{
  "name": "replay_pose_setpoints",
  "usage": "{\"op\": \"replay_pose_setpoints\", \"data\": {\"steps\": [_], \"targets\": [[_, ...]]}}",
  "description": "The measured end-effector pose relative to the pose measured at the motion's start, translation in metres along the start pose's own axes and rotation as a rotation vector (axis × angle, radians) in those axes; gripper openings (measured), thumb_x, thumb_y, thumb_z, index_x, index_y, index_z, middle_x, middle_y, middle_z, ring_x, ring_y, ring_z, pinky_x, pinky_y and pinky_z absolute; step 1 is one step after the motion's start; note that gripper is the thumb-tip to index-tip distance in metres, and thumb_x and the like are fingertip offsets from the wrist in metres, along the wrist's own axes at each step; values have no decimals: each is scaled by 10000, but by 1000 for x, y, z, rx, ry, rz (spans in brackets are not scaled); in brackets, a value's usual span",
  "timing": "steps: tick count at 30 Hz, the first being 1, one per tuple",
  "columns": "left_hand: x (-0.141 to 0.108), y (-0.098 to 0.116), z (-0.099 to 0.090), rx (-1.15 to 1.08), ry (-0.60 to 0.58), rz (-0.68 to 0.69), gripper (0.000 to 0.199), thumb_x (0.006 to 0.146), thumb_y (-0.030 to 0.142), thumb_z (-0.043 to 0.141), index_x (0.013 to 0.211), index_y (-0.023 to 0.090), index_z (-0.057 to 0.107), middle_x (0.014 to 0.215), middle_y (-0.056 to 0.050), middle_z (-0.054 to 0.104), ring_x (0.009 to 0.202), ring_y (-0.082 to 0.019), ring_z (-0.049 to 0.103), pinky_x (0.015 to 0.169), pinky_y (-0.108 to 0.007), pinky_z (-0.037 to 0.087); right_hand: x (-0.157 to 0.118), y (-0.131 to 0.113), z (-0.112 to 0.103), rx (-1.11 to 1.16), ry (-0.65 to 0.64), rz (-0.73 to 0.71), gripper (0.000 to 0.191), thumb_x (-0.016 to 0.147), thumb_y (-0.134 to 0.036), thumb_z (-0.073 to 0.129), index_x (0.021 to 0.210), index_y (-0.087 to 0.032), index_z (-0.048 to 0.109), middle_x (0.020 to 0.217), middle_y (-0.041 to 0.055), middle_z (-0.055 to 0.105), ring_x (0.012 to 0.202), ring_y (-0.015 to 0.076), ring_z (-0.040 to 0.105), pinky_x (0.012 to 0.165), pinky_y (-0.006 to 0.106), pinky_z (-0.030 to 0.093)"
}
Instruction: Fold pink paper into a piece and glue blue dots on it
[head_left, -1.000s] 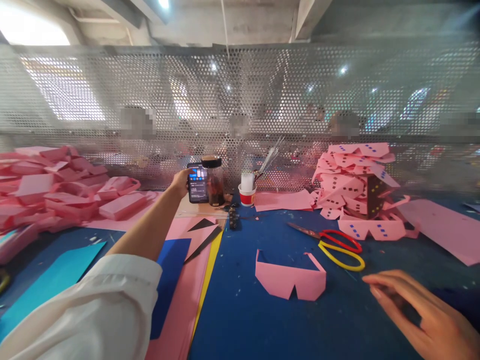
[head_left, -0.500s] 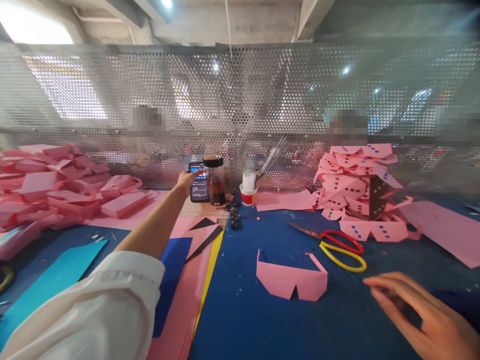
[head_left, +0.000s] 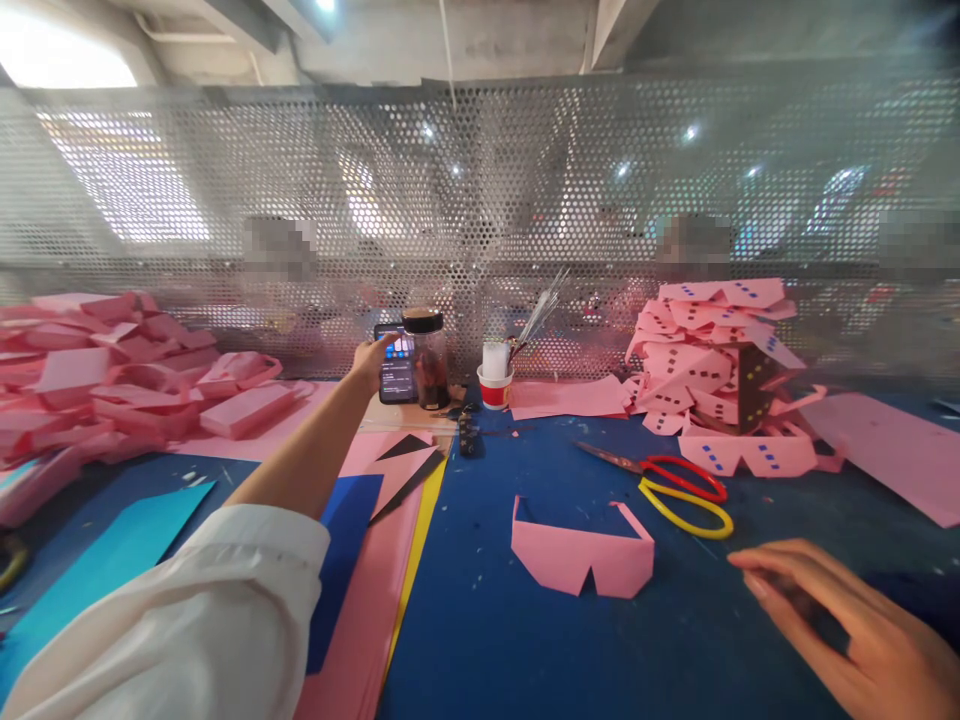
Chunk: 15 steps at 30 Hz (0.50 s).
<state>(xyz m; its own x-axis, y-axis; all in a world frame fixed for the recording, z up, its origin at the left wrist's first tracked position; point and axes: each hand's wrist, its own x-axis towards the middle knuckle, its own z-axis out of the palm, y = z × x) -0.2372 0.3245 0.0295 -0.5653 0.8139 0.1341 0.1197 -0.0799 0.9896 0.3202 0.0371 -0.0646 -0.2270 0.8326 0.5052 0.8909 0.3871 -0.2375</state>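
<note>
My left hand (head_left: 369, 366) reaches far forward to a phone (head_left: 397, 372) that stands upright by a lidded jar (head_left: 433, 370). One finger is stretched out over the phone's lit screen; the other fingers are mostly hidden. At the right, my right hand (head_left: 855, 620) rests low over the blue table, loosely curled and open, with a gap between thumb and fingers and nothing in it. Scissors (head_left: 667, 488) with one red and one yellow handle lie just beyond it. Pink paper glasses (head_left: 581, 558) with folded arms stand on the table between my arms, touched by neither hand.
Folded pink paper pieces (head_left: 127, 365) are heaped at the left. Dotted pink paper glasses (head_left: 712, 370) are stacked at the right. A red-and-white cup (head_left: 495, 388) stands at the back before a perforated metal screen (head_left: 480, 200). Pink sheets (head_left: 360, 620) and a turquoise sheet (head_left: 112, 555) lie at the left.
The finger of my left hand has drawn back slightly to the left across the phone's screen. My right hand and the things on the table stay as they were.
</note>
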Motion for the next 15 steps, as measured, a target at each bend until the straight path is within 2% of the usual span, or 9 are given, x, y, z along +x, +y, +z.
{"op": "replay_pose_setpoints", "data": {"steps": [6, 15], "targets": [[-1, 4, -5, -7, -68, -81, 358, 939, 334, 613, 1248, 157, 583, 1239, -106, 614, 1048, -244, 634, 868, -448, 555, 0, 1, 2, -3, 4, 1, 291, 929, -490, 534, 1107, -282, 632, 1065, 15, 677, 827, 166, 703, 731, 218, 565], [1, 3, 2, -21, -82, -64, 357, 942, 335, 608, 1251, 158, 581, 1240, -106, 612, 1041, -236, 636, 866, -442, 557, 0, 0, 0, 10, -8, 0, 300, 924, -493, 546, 1116, -281, 637, 1073, 20, 684, 851, 172, 710, 722, 206, 570]]}}
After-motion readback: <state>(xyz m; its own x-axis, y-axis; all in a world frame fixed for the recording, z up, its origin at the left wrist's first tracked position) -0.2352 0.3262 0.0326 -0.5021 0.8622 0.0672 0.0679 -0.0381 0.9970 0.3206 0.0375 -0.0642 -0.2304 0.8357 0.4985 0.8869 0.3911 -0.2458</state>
